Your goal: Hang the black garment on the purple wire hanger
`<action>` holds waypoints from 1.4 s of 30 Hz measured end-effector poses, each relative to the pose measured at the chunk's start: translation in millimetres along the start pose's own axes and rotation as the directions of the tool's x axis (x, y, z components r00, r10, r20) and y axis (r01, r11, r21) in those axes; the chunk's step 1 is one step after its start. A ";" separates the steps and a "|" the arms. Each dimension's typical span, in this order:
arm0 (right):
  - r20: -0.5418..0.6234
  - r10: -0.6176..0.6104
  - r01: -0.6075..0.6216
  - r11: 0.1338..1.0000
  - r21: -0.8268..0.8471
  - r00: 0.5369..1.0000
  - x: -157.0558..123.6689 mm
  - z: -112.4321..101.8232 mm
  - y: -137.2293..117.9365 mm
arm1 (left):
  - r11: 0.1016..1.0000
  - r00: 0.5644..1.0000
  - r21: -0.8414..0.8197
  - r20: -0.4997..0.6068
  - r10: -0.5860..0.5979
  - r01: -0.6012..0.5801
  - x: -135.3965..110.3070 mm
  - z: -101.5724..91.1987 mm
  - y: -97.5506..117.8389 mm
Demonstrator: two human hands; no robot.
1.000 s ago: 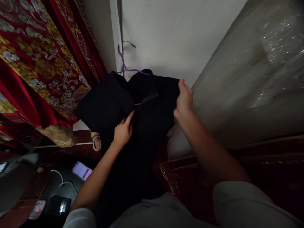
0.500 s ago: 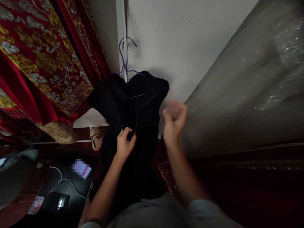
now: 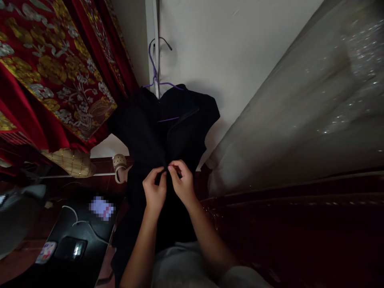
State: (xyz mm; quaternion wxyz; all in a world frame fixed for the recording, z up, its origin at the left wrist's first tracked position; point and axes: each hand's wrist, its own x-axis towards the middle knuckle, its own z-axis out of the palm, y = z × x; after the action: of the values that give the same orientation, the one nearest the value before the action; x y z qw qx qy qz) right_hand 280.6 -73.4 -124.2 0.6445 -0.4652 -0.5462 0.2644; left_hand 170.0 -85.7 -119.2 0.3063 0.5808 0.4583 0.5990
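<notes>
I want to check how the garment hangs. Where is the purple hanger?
Head view, upper centre: the purple hanger hangs on the white wall trim, carrying the black garment, right of the red-and-gold curtain.

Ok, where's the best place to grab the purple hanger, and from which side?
On the purple hanger, probably the bare neck just under the hook: its shoulders are mostly buried in the black garment. Come from the front, slightly right, since the wall sits behind and the red curtain crowds the left. The left hand and right hand pinch the garment's front, lower down.
</notes>
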 end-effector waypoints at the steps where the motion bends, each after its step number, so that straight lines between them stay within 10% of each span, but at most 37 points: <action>1: 0.008 0.013 -0.013 1.000 0.000 1.000 -1.7 -0.5 -0.4 | 1.000 1.000 0.013 0.004 0.016 -0.017 0.1 -0.9 2.3; 8: 0.173 0.226 -0.248 0.962 0.115 0.959 -3.4 -11.3 -17.6 | 0.998 0.999 0.059 0.045 0.015 -0.018 -0.8 -0.9 6.6; 15: 0.404 0.575 -0.689 0.682 0.244 0.712 64.1 -2.7 -41.8 | 0.994 0.998 0.107 0.052 0.027 -0.033 3.4 3.0 3.3; 23: 0.160 0.333 -0.369 0.865 0.340 0.929 203.3 31.6 -112.0 | 0.972 0.967 0.216 0.253 0.036 -0.092 14.9 33.7 -14.5; 27: 0.215 0.171 -0.232 0.923 0.305 0.962 188.8 26.1 -118.2 | 0.973 0.896 0.138 0.430 0.111 -0.187 58.6 22.2 14.4; 31: 0.198 0.110 -0.168 0.938 0.302 0.974 162.8 12.0 -109.8 | 0.922 0.923 0.067 0.095 0.373 -0.380 130.6 -4.6 60.6; 37: 0.097 -0.013 -0.014 0.962 0.271 0.995 166.7 9.5 -100.5 | 0.695 0.736 0.248 0.294 0.610 -0.675 183.0 -1.3 106.7; 42: 0.073 0.067 -0.075 0.991 0.109 0.995 156.4 30.4 -53.0 | 0.655 0.684 0.283 0.006 0.729 -0.700 210.6 -24.0 114.5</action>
State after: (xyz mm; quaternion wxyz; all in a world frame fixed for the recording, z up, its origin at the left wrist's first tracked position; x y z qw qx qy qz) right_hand 284.1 46.1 -6.4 0.6404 -0.4382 -0.5356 0.3332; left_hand 136.5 54.2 74.2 -0.0592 0.7159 0.2834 0.6353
